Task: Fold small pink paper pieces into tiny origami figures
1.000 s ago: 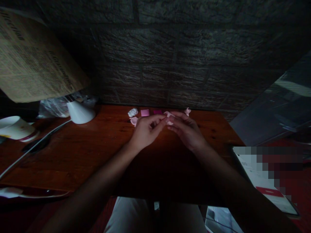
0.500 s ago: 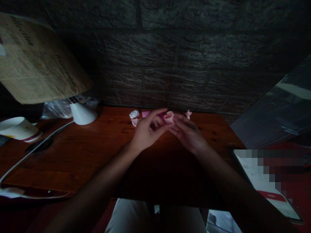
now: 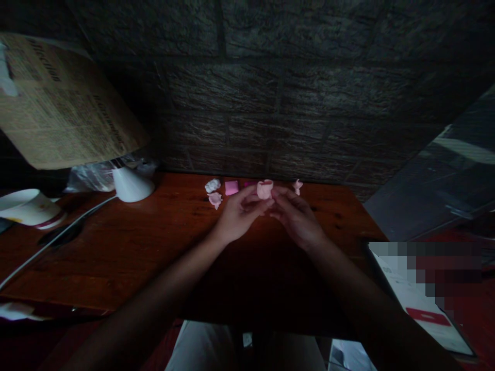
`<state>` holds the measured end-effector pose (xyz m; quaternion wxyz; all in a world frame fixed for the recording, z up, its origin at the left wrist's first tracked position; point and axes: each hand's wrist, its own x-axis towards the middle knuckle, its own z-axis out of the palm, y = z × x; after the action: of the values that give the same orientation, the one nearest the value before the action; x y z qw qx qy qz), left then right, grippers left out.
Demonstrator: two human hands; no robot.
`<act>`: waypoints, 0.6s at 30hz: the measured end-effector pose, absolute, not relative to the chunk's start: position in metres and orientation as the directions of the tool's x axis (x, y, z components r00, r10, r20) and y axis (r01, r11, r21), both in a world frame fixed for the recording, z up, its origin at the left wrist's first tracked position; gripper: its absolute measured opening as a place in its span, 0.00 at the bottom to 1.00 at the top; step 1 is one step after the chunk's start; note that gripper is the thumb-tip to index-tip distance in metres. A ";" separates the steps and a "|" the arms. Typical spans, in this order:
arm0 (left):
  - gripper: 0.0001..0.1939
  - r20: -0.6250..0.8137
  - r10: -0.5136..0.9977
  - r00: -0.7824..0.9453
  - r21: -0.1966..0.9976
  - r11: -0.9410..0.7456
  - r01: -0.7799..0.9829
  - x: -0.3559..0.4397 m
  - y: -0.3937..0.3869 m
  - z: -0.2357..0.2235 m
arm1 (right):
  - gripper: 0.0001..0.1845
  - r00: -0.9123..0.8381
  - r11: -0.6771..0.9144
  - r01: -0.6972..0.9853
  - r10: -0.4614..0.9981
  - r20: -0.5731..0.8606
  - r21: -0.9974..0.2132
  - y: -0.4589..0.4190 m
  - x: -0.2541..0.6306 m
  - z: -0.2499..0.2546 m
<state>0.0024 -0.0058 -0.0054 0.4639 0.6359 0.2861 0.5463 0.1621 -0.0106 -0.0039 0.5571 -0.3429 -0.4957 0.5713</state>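
Between my two hands is a small light-pink cup-shaped piece, apparently modelling clay point(image 3: 265, 189), with an uneven rim turned upward. My left hand point(image 3: 238, 212) closes on its left and lower side with thumb and fingers. From the right, my right hand point(image 3: 297, 212) pinches the same piece, its fingertips near the lower edge. Behind my left hand lie a white crumpled lump point(image 3: 212, 185), a pink square block point(image 3: 232, 187) and a pale-pink ragged piece point(image 3: 215, 200). A magenta piece point(image 3: 249, 183) is partly hidden by the hands. Another pale-pink piece point(image 3: 297, 186) stands beyond my right hand.
The wooden table point(image 3: 154, 232) ends at a dark brick wall point(image 3: 247, 103). On the left are a lamp with a paper-like shade point(image 3: 69, 103), its white cord, a paper cup point(image 3: 31, 207) and a clear plastic bag point(image 3: 91, 176). A tablet-like screen point(image 3: 417, 293) is at right.
My left fingers, raised and spread from the thumb before, have come down around the pink cup-shaped piece. Its opening has tipped more upright. The pink block and ragged piece now show more fully.
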 end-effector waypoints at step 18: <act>0.16 0.533 0.829 0.167 0.830 -0.551 0.086 -0.004 -0.004 -0.008 | 0.08 -0.294 0.586 0.245 0.804 0.516 -0.773 -0.015 0.182 0.018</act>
<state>-0.0036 -0.0039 -0.0076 0.3362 0.6859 0.3337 0.5524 0.1824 -0.0153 0.0178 0.4801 -0.3497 -0.7499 0.2913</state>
